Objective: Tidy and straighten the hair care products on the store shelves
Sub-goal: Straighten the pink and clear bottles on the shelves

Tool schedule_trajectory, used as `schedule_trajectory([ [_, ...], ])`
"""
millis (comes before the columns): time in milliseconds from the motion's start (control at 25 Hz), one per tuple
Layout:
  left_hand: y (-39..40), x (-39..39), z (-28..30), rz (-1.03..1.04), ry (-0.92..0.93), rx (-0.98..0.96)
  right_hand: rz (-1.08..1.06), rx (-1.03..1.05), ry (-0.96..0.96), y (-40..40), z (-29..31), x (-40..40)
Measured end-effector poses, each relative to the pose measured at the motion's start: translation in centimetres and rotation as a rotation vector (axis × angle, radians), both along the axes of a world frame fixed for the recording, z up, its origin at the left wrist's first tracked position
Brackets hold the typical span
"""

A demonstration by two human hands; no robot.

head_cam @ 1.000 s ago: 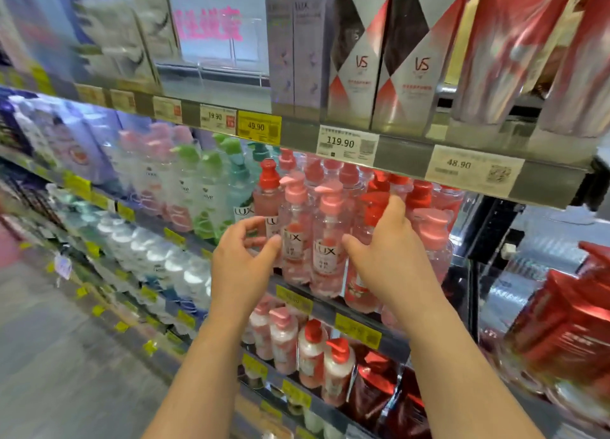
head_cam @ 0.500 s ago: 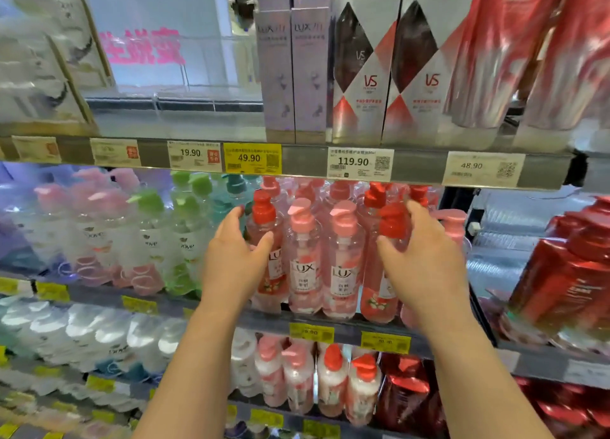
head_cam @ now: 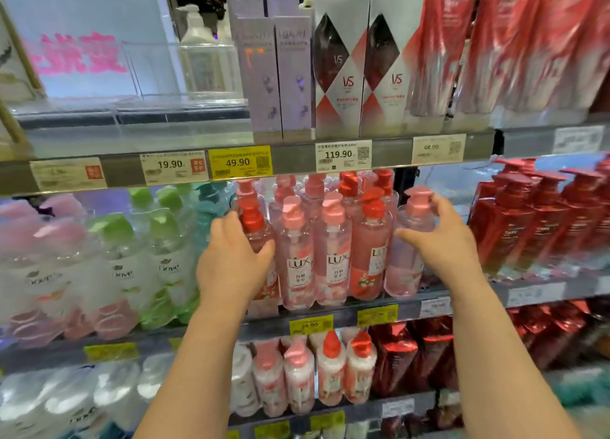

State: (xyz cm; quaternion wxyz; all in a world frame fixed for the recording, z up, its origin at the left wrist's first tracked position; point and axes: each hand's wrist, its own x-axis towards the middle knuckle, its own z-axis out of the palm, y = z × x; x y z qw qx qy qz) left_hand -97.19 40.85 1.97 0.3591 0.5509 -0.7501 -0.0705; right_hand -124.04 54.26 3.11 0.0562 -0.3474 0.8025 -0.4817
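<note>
middle shelf (head_cam: 346,309), Lux pump bottles (head_cam: 331,257), Dove bottles (head_cam: 168,260) standing

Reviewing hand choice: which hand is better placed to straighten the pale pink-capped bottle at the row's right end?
Right hand: it is already beside the end bottle, while the left hand holds the red-capped bottle at the other end.
</note>
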Motion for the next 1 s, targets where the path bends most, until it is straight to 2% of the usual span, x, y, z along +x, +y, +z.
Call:
schedule_trajectory([
  [160, 0.6, 0.2, 0.2, 0.027, -0.042, -0.008, -0.042, 0.034, 0.048, -0.3, -0.3, -0.3],
  [320, 1.5, 0.9, 0.2, -0.028, 0.079, -0.016, -0.056, -0.033, 0.084, 0.1, -0.8, 0.6],
  [520, 4.1, 1.4, 0.6, -0.017, 0.147, -0.052, -0.017, -0.024, 0.06, 0.7, -0.7, 0.4],
  [760, 7.0, 0.0, 6.5, -0.08, 0.235, -0.293, 0.08, -0.044, 0.059, 1.4, 0.0, -0.1],
  [1000, 10.7, -5.5, 8.1, -0.242, 0.166, -0.218, 0.171, -0.118, 0.038, 3.0, 0.3, -1.7],
])
